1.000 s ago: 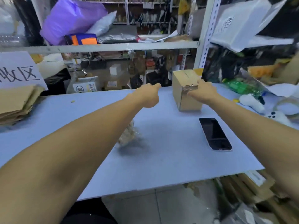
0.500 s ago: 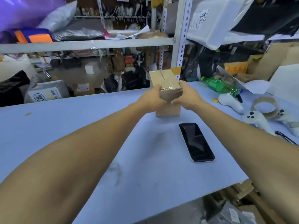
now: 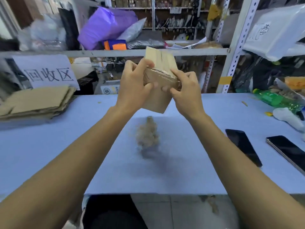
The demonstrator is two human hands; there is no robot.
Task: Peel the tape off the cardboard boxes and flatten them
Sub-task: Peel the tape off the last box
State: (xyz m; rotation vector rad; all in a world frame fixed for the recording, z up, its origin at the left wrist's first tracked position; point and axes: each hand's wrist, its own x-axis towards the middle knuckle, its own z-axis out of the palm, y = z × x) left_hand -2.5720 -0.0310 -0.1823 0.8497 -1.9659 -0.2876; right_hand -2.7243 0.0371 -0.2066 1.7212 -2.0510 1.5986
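The cardboard box point(image 3: 156, 90) was a small plain brown carton, held up in the air above the desk point(image 3: 49, 146), tilted so one long edge faced the camera. A strip of glossy clear tape point(image 3: 162, 75) ran along that near edge, wrinkled and catching the light. Faint printed marks showed on the face nearest the left hand. The paler upper face rose behind the tape toward the shelf rail, and the lower corner of the box pointed down toward the desk without touching it.

The left hand point(image 3: 133, 90) gripped the left side of the box, fingers curled over the top edge and the thumb pressed against the front face. The right hand point(image 3: 184, 91) held the right side, its thumb lying along the taped edge and its fingers curled round beneath, fingertips meeting the front face close to the left thumb. Both forearms reached forward from the bottom corners, converging on the box.

Below the box, a crumpled wad of peeled tape point(image 3: 147, 136) lay on the desk. To the left of the box, a stack of flattened cardboard point(image 3: 36, 101) sat at the desk's far edge under a paper sign point(image 3: 47, 73). To the right of the box lay two dark phones point(image 3: 242, 146) and a green bottle point(image 3: 277, 100).
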